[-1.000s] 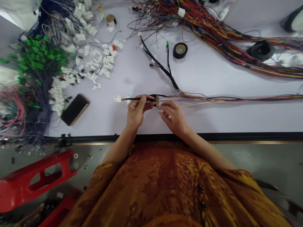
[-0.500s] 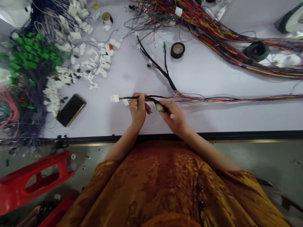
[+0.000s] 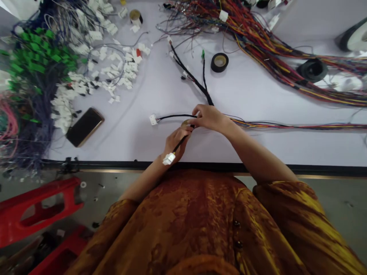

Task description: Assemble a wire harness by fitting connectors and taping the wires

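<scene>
two bare hands are meeting over a wire harness (image 3: 286, 125), which lies on the pale surface (image 3: 289, 151) near its front edge, in front of the person. the left hand (image 3: 177, 142) has its fingers curled closed around a thin black branch, and from this hand a short end with a white connector (image 3: 169, 158) points down toward the person's body. the right hand (image 3: 210, 118) comes across from the right and lies over the place where the branches meet, its fingers pressed together. its thumb is hidden, so i cannot tell exactly what it is pinching. a small tape roll (image 3: 185, 123) shows between the two hands, partly covered.

the harness seems light and soft, and it will probably bend easily. the black covered parts look like the best place to take hold, because the thin coloured wires can tangle and the small plastic connectors may be fragile. its long axis runs from side to side: the coloured wires go to the right edge, and another black branch (image 3: 174, 115) goes left to a second white connector (image 3: 153, 120). a thicker black branch (image 3: 195, 81) goes away from the person and divides, one end having a green connector (image 3: 203, 54).

farther away on the surface are a black tape roll (image 3: 220, 62), a phone (image 3: 85, 127), a heap of white connectors (image 3: 109, 65) and bundles of coloured wires (image 3: 258, 46). below the edge stands a red stool (image 3: 37, 214).
</scene>
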